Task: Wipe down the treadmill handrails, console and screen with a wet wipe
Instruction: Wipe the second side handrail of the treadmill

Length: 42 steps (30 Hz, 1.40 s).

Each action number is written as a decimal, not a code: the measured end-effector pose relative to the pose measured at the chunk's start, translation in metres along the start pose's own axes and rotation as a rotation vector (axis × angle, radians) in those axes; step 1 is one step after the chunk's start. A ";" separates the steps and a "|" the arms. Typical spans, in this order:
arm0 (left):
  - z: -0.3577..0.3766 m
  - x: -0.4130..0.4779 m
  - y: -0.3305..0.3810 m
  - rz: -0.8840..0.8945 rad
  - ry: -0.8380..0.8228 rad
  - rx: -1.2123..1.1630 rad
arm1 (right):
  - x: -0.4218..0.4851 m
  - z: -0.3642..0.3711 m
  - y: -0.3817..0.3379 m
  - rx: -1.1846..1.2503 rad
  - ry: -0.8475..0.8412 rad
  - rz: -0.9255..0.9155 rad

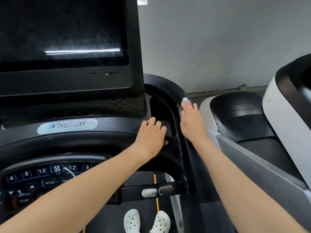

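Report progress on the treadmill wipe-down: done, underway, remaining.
Done, probably: screen shows smear streaks. Underway: right hand presses the wet wipe on the right rim; left hand rests on the console. Remaining: keypad and front handrail show no sign of wiping.

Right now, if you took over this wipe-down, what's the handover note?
Left hand: rests on the console beside the tray recess, holds nothing.
Right hand: straight fingers press the wet wipe onto the right handrail near its upper bend.
Done: cannot tell; the screen shows streaks.
Left: likely the rest of this handrail, the console, perhaps the screen.
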<state>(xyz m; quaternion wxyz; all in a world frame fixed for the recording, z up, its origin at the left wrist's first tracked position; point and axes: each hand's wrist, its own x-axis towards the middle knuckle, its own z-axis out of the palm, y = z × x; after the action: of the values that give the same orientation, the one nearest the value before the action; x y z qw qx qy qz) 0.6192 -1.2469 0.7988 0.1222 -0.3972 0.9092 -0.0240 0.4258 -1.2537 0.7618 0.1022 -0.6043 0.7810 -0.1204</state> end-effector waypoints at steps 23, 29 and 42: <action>-0.003 0.002 0.007 -0.054 -0.015 -0.035 | -0.055 -0.002 0.005 0.177 -0.014 0.049; -0.007 0.000 0.010 -0.068 -0.041 -0.032 | -0.013 -0.006 0.007 0.272 -0.069 0.129; -0.009 0.009 0.002 -0.036 -0.060 -0.024 | -0.018 -0.005 0.005 0.155 -0.060 0.012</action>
<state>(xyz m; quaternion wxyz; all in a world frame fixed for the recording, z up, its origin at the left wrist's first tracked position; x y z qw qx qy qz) 0.6092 -1.2524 0.8052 0.1441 -0.4157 0.8980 -0.0034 0.4245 -1.2347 0.7658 0.1726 -0.5933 0.7695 -0.1617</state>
